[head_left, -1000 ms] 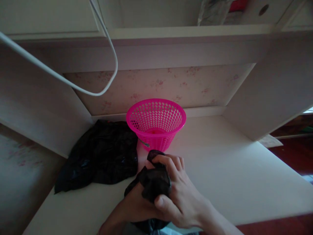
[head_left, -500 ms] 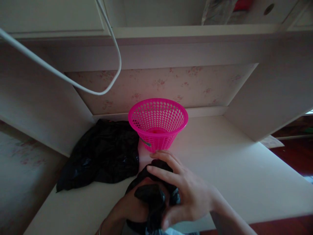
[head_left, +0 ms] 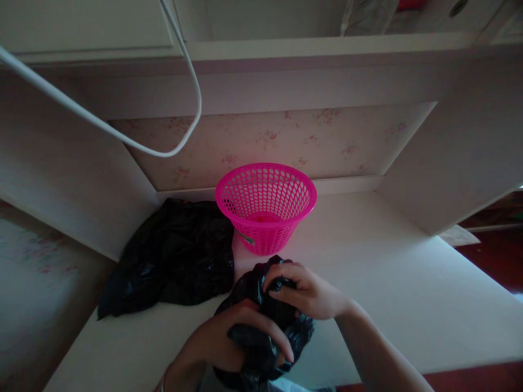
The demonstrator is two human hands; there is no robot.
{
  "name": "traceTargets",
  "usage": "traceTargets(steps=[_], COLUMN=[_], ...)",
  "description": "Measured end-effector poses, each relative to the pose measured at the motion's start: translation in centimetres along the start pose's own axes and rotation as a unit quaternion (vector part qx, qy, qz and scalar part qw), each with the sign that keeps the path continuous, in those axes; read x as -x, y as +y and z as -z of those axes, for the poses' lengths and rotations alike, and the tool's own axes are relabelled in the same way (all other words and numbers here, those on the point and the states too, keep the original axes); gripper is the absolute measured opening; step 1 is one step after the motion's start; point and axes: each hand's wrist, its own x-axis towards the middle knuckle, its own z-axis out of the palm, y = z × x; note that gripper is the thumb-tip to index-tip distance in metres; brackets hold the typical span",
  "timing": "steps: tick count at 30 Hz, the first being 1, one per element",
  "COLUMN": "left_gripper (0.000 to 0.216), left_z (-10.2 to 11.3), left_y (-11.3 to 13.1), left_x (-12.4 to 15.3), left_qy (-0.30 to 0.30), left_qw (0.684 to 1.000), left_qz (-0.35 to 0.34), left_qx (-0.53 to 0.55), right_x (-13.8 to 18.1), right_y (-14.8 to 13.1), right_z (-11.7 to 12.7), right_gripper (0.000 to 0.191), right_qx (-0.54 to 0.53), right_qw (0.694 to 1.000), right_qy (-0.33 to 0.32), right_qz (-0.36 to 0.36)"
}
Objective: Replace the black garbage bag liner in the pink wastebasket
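A crumpled black plastic bag [head_left: 278, 310] is bunched between my two hands, just in front of the pink basket. My left hand [head_left: 241, 337] is wrapped round the bag's lower part, and a fold sticks out over the fingers. From the right, my right hand [head_left: 304, 291] pinches the upper part, fingers curled on the plastic. The pink perforated basket [head_left: 281, 234] stands upright behind both hands, its bottom showing through the wide mouth. A second black plastic bag [head_left: 175, 261] lies spread on the white surface left of the basket.
The white desktop [head_left: 368, 261] runs between two side panels, with flowered wallpaper [head_left: 265, 141] behind. A white cable [head_left: 134, 144] hangs in a loop at upper left. Above is an open shelf [head_left: 278, 22] with a clear plastic package on its right.
My right hand has gone from spread fingers over the bag to gripping its upper part. The bag now shows more beyond my left hand, whose fingers have shifted over it.
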Motion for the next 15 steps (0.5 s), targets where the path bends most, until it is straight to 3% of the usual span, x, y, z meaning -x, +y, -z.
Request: traceTargets(steps=[4,6,10,15], left_gripper=[0.043,0.044,0.029,0.016], left_z=[1.4,1.6,1.0,0.4], left_y=[0.3,0.5,0.2,-1.4], left_x=[0.1,0.2,0.1,-1.1], left_qy=[-0.093,-0.096,0.024,0.199], left_qw=[0.993,0.993,1.0,0.979], left_qz=[-0.012,0.002,-0.002,-0.051], left_qx=[-0.075,-0.074,-0.015,-0.01], right_x=[0.5,0.7,0.8,1.4], right_y=[-0.5,-0.7,-0.4,0.1], right_z=[-0.5,-0.8,-1.1,-0.1], right_gripper=[0.028,0.027,0.024,0.02], right_qx=[-0.073,-0.115,-0.233,-0.266], right_qw=[0.995,0.988,0.95,0.85], right_qy=[0.07,0.098,0.205,0.447], right_qz=[-0.01,0.017,0.023,0.083])
